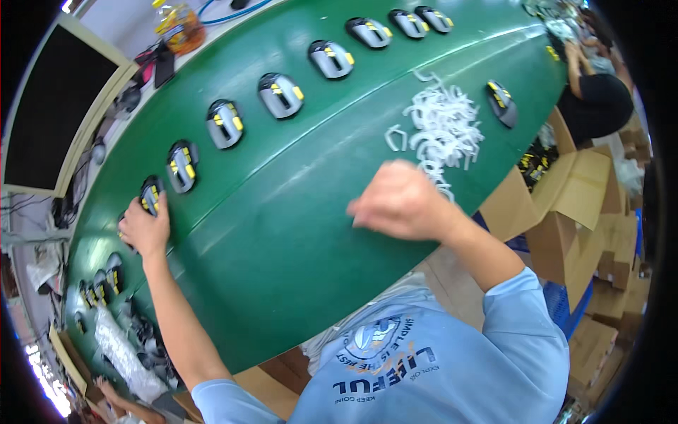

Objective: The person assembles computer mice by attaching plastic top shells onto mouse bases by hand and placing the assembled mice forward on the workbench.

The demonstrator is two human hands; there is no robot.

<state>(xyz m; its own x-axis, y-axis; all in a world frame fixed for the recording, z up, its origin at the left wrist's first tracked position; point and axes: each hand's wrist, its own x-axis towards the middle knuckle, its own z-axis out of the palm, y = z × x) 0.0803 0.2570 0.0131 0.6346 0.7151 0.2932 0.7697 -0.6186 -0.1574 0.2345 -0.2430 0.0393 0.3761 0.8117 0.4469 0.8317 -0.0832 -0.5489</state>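
Note:
My left hand [145, 225] is closed round a black and grey computer mouse [150, 194] with yellow parts, at the left of the green table. A dark shape under its fingers is mostly hidden. My right hand [399, 201] hovers over the table with its fingers pinched together, blurred by motion. Something small and pale shows at its fingertips, too smeared to name. Just beyond it lies a pile of white curved plastic strips [445, 127]. From the left hand, a curved row of similar mice runs to the far side, among them a nearby mouse [182, 167] and a mid-row mouse [280, 95].
A single mouse [502, 104] lies right of the pile. An open cardboard box [565, 187] stands beyond the table's right edge. Monitor [60, 106] and orange bottle [180, 28] are at the left back. Another person [597, 102] works at far right; clear plastic bags [126, 350] lie lower left.

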